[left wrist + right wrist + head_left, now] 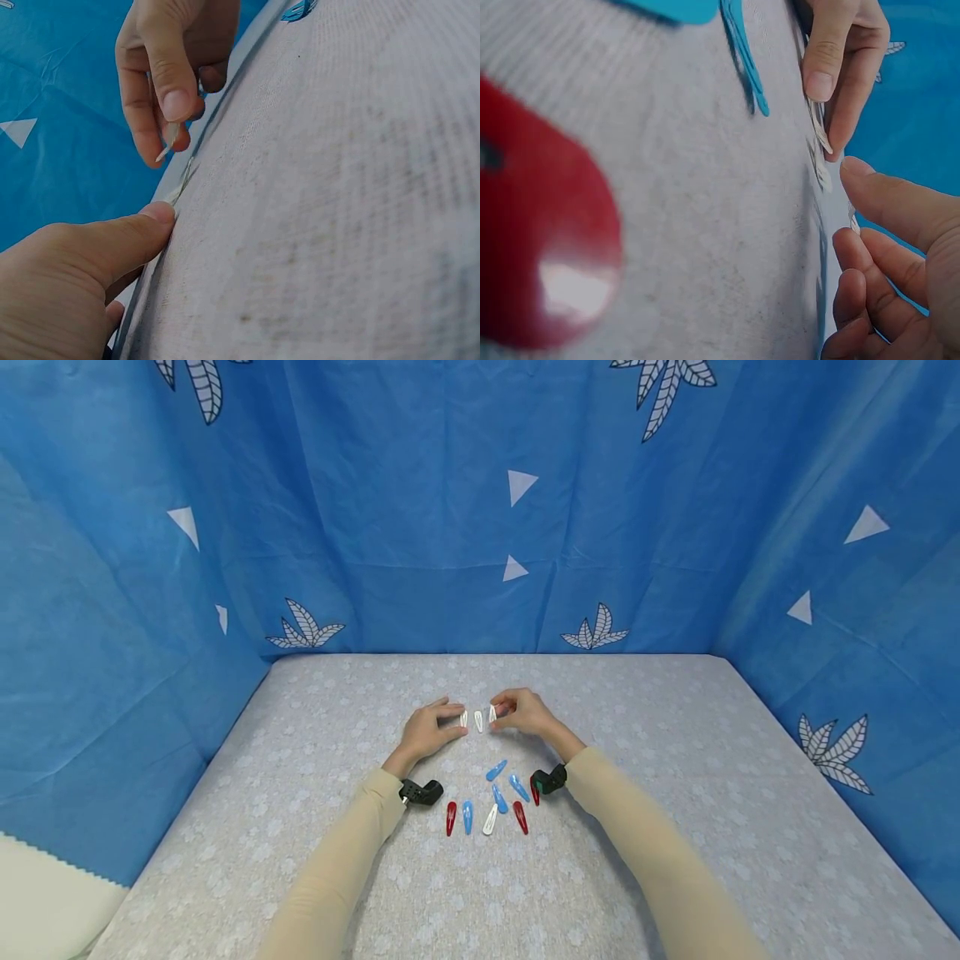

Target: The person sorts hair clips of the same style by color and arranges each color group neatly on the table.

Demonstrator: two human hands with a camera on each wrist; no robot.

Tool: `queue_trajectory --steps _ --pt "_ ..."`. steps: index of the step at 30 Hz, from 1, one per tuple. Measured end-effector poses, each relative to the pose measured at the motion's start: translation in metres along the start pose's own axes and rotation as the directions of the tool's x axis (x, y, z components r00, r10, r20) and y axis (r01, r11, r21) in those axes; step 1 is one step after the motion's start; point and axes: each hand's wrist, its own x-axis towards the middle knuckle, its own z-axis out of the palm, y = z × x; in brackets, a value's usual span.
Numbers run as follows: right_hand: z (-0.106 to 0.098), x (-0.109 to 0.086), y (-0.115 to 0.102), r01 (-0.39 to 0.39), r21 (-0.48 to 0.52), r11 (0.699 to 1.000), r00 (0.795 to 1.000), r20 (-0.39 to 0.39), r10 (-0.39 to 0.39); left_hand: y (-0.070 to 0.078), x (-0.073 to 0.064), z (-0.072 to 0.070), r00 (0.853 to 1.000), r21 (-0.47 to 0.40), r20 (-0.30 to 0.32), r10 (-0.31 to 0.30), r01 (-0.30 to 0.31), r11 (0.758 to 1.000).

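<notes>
Three white snap hair clips are at the far part of the table, between the two hands. My left hand (429, 732) pinches the left white hair clip (463, 718) by its ends between thumb and fingers, low at the cloth. Another white hair clip (478, 721) lies untouched in the middle. With thumb and fingertips, my right hand (527, 713) holds the right white hair clip (492, 713); the left wrist view shows this clip (171, 139) raised over the cloth.
Nearer the body lie several loose clips: blue ones (496, 770), red ones (521, 817) and a white one (490, 819). A patterned grey cloth (300, 827) covers the table. Blue curtains (450, 510) hang at the back and both sides.
</notes>
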Motion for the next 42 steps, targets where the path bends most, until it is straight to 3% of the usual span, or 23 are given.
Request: queue_trajectory --steps 21,42 --pt "0.0061 0.0000 0.0019 -0.002 -0.038 0.999 1.000 0.023 0.002 0.0004 -0.0006 0.0004 1.000 -0.010 -0.009 -0.010 0.010 1.000" --pt "0.0070 -0.0009 -0.0004 -0.008 -0.064 0.998 0.999 0.047 0.011 0.0008 -0.0018 0.0009 0.999 -0.001 -0.030 0.019 -0.019 1.000"
